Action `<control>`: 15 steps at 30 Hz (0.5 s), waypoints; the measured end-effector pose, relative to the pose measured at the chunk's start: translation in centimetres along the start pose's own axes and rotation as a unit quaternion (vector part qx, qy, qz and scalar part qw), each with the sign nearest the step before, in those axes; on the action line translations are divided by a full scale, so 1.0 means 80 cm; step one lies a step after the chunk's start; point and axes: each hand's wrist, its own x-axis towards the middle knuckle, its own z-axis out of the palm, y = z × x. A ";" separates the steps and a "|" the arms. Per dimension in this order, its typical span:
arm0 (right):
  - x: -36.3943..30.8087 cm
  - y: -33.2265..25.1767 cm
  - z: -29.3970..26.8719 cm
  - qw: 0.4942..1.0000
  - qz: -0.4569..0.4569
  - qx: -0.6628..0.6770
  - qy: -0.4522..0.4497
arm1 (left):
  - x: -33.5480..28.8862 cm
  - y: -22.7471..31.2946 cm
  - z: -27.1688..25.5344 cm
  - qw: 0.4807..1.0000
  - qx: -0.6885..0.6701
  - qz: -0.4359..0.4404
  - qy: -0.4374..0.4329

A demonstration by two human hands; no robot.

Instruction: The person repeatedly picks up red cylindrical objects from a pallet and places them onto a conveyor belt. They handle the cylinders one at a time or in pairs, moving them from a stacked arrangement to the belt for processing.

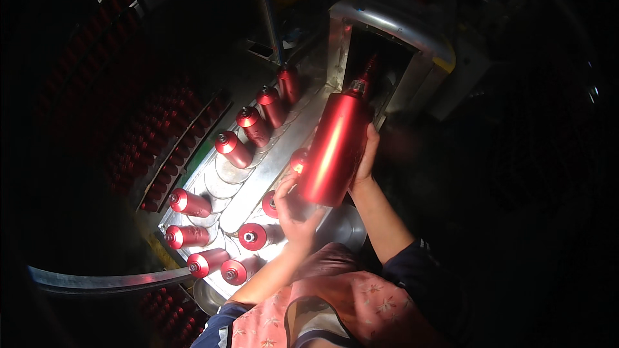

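Note:
A large glossy red metal cylinder (335, 148) with a narrow threaded neck is held up, tilted, in front of me, its neck pointing away. My right hand (367, 158) grips its right side, with part of the fingers hidden behind it. Around its lower left end curls my left hand (298, 216), close to the base. Smaller-looking red cylinders with short necks stand on the conveyor below, such as one red cylinder (253, 236) beside my left wrist and another red cylinder (233, 149) farther left.
A looped plate conveyor (258, 183) runs from near left toward a metal-framed opening (393, 19) at the far right. Racks of red cylinders (151, 142) lie in shadow at left. A curved metal rail (116, 281) reaches the conveyor's near end. Surroundings are dark.

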 end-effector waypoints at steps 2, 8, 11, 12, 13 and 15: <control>0.004 -0.005 -0.006 1.000 0.012 0.008 -0.011 | 0.016 -0.004 -0.007 0.993 -0.102 -0.061 0.027; 0.005 -0.010 -0.008 0.979 0.118 0.011 -0.165 | 0.173 0.016 0.007 0.971 0.155 0.089 -0.160; 0.006 0.023 -0.025 0.993 0.050 0.015 -0.103 | 0.205 0.039 0.044 0.861 0.248 0.213 -0.390; 0.014 0.019 -0.028 0.984 0.052 0.086 -0.145 | 0.203 0.039 0.053 0.846 0.261 0.215 -0.413; 0.014 0.014 -0.031 0.985 0.073 0.093 -0.129 | 0.196 0.041 0.060 0.829 0.275 0.217 -0.436; 0.013 0.003 -0.022 0.980 0.124 0.116 -0.103 | 0.176 0.050 0.058 0.791 0.295 0.257 -0.469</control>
